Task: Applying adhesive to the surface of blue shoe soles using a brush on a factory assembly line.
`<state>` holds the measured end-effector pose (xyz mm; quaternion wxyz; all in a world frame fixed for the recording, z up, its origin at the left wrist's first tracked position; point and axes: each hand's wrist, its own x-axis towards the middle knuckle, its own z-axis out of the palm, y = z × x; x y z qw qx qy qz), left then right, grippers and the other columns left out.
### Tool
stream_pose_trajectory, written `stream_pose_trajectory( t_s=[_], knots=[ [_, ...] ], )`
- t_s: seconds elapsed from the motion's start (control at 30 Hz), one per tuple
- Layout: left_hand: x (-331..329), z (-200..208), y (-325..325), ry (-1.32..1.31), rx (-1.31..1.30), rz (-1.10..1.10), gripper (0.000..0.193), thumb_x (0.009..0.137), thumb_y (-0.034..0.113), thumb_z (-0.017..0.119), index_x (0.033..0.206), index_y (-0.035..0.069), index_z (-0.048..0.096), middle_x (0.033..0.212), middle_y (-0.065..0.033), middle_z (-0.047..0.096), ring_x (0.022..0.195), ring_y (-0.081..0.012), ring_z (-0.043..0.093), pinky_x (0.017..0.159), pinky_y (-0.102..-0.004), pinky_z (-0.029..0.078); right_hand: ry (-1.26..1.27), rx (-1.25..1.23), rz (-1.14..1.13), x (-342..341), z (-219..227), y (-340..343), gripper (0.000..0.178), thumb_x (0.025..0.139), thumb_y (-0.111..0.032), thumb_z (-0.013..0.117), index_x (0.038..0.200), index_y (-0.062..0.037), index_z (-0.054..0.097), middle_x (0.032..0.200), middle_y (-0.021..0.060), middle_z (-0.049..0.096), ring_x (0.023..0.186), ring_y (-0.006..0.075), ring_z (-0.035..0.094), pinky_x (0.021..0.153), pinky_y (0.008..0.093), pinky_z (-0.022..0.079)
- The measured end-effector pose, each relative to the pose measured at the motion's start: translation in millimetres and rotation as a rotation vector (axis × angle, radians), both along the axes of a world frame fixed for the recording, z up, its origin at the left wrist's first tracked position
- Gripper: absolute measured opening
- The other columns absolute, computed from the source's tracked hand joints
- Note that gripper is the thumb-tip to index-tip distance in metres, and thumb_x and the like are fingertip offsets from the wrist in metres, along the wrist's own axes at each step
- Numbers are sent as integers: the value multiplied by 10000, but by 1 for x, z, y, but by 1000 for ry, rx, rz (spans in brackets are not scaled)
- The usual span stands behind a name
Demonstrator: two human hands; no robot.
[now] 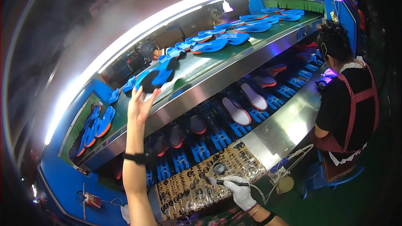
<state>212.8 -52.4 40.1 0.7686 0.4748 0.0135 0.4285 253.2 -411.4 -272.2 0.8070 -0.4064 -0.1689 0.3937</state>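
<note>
My left hand (142, 105), bare, reaches up to the upper belt with its fingers and thumb at the near end of a blue shoe sole (154, 76). That sole is tilted and shows a black patch. In my right hand (239, 192), in a white glove, is a brush (214, 181) with a dark handle, its bristles pointing left. The brush tip is just above a worktop covered with taped cardboard (182, 194). A small round dish (219, 168) stands on the cardboard, close beyond the brush.
More blue soles (209, 46) with orange edges lie along the green upper conveyor (197, 68). White-soled shoes (236, 112) sit on a lower rack with blue holders (220, 139). A person in a red apron (351, 109) sits at right, near a metal ledge (289, 132) and a coiled cable (289, 163).
</note>
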Motion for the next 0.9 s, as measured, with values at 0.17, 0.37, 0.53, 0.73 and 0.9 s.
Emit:
stream_pose_trajectory(
  t_s=[0.17, 0.37, 0.53, 0.73, 0.9],
  knots=[
    [-109, -37, -21, -175, 35, 58, 254, 994, 164, 551, 1212, 38, 587, 1369, -162, 547, 1283, -338, 521, 1100, -531, 433, -3, 44, 8, -16, 2, 3, 174, 926, -53, 684, 1076, 19, 738, 954, 35, 736, 817, 82, 638, 751, 224, 502],
    [-179, -112, -57, -6, 197, 793, 441, 908, 57, 599, 1345, 40, 544, 1340, -137, 567, 1260, -266, 537, 1073, -427, 455, 118, 85, 16, -32, 9, 17, 159, 911, -9, 689, 1061, 26, 731, 900, 46, 719, 768, 88, 632, 705, 227, 514],
    [-197, -180, -56, 138, -99, 495, 545, 799, 39, 684, 1318, 11, 519, 1173, -126, 648, 1061, -261, 647, 950, -384, 524, 126, 125, -26, -39, 49, 15, 172, 919, 28, 613, 1064, 27, 706, 1083, 117, 720, 785, 119, 654, 712, 227, 540],
    [-216, -269, -134, 276, -443, 35, 645, 738, 241, 666, 1287, -77, 550, 1143, -218, 679, 1015, -359, 688, 934, -462, 562, -141, 143, 44, -54, 89, 22, 188, 895, 40, 668, 1074, 24, 721, 1057, 87, 733, 913, 125, 670, 832, 260, 533],
    [-219, -344, -212, 138, -573, -424, 915, 815, 374, 780, 1513, -28, 344, 1483, -200, 498, 1339, -386, 513, 1127, -569, 415, -402, -89, 191, -82, 103, 25, 193, 861, 3, 734, 1051, 31, 732, 1058, 105, 731, 970, 166, 686, 872, 319, 553]
  ],
)
